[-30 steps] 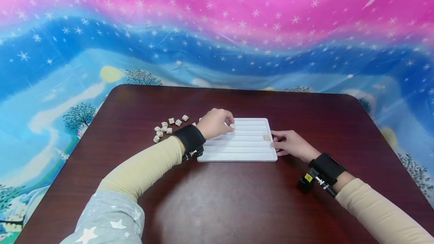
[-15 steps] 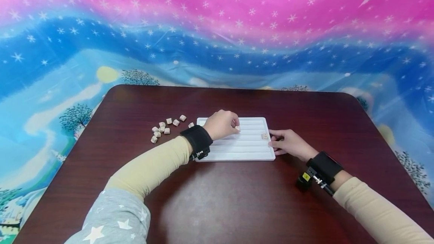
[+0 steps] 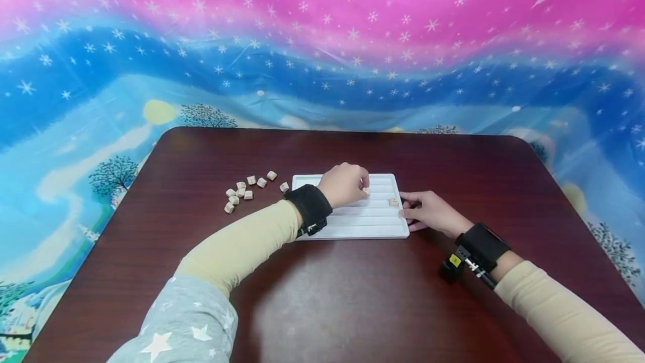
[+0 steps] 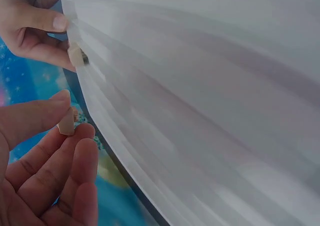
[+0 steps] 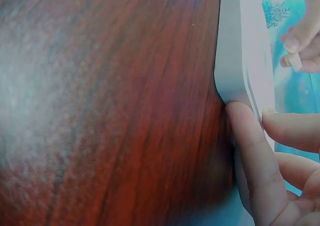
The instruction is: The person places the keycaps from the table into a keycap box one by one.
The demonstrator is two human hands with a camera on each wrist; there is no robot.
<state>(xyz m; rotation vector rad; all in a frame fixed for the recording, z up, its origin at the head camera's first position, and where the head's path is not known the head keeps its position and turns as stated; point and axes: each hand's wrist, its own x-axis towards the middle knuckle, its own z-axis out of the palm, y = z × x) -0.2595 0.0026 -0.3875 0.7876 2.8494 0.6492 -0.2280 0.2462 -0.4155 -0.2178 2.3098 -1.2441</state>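
Observation:
Between thumb and fingertips, my left hand (image 3: 344,185) pinches a small pale wooden tile (image 4: 66,123). That hand hovers above the back part of a white ridged tray (image 3: 353,233). Another wooden tile (image 3: 393,202), with a dark mark on it, sits in one of the tray's rows by the right edge. My right hand (image 3: 432,213) grips this right edge, thumb at the rim and fingers along the side, as the right wrist view shows. The left forearm hides part of the tray's left side.
Several loose wooden tiles (image 3: 241,192) lie scattered on the dark brown table (image 3: 322,296) left of the tray. One tile (image 3: 284,187) is close to the tray's left edge. A printed cloth (image 3: 322,60) hangs behind the table.
My left hand has moved right over the tray, carrying the pinched tile toward the tile in the row. The right hand stays at the tray's edge.

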